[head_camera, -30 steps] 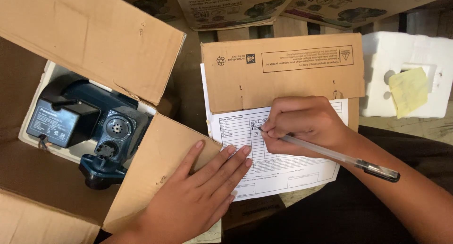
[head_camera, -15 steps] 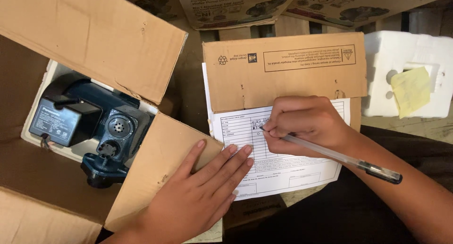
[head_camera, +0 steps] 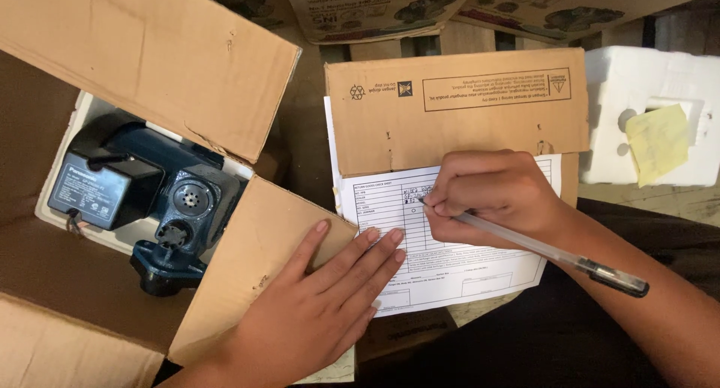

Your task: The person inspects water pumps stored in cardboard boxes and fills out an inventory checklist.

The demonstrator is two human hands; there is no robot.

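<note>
My right hand grips a clear pen with a black cap, its tip resting on the upper rows of a white printed form. The form lies under a cardboard flap that covers its top part. My left hand lies flat, fingers spread, on the form's lower left corner and on a flap of the open cardboard box. Inside that box a dark blue water pump with a grey terminal cover sits in white foam.
A white foam block with a yellow sticky note lies at the right. Printed cardboard boxes lie along the top edge. A large box flap stands open at upper left. My dark trouser leg is at lower right.
The pen tip has shifted slightly to the right along the form's upper rows, with more handwriting there. My left hand stays in place. The view has drifted a little.
</note>
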